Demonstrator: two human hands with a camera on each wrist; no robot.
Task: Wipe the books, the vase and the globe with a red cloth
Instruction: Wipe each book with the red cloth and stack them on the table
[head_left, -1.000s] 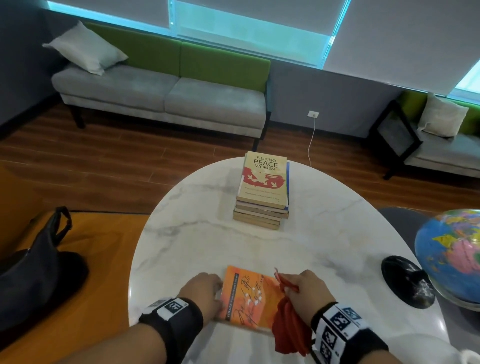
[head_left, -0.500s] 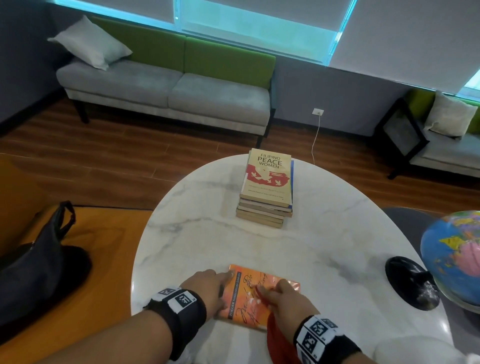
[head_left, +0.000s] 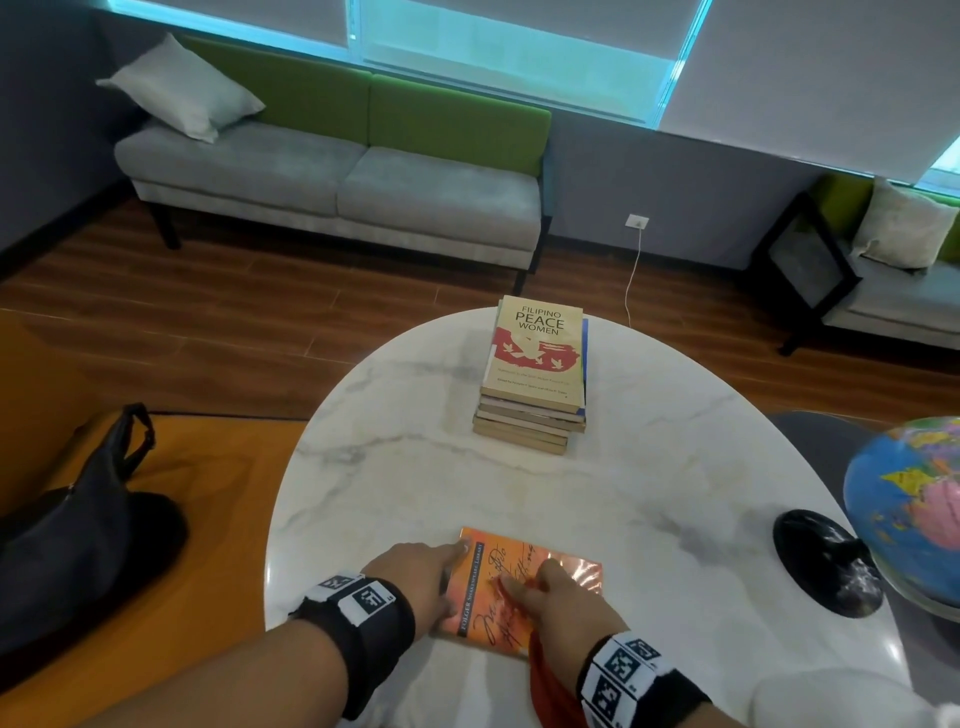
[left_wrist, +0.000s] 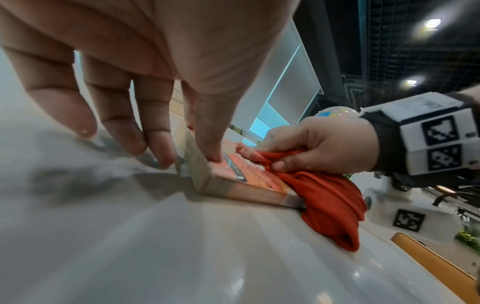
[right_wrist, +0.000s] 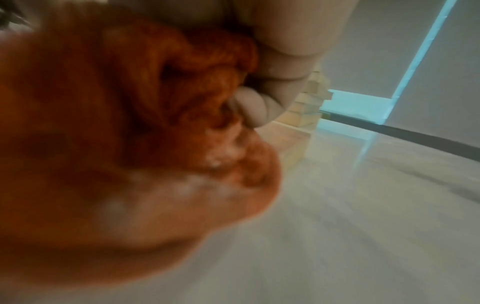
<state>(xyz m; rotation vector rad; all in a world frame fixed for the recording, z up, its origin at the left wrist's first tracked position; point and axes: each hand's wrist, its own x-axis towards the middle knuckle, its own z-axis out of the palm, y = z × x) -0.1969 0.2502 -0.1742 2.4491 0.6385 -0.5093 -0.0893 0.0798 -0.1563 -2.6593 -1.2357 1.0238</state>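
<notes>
A glossy orange paperback (head_left: 511, 587) lies flat at lower centre on the white marble table (head_left: 649, 493). The right hand (head_left: 558, 605) bunches a crumpled red cloth (left_wrist: 330, 197) on its cover; the left hand (head_left: 421, 579) steadies its edge, fingers straight.

A grey-and-green sofa (head_left: 332, 176) (white cushion (head_left: 182, 85) on it) stands beyond the marble table (head_left: 415, 493) — black bag (head_left: 78, 519) left.

Orange book (head_left: 511, 590) flat under bunched red cloth (left_wrist: 330, 197)
</notes>
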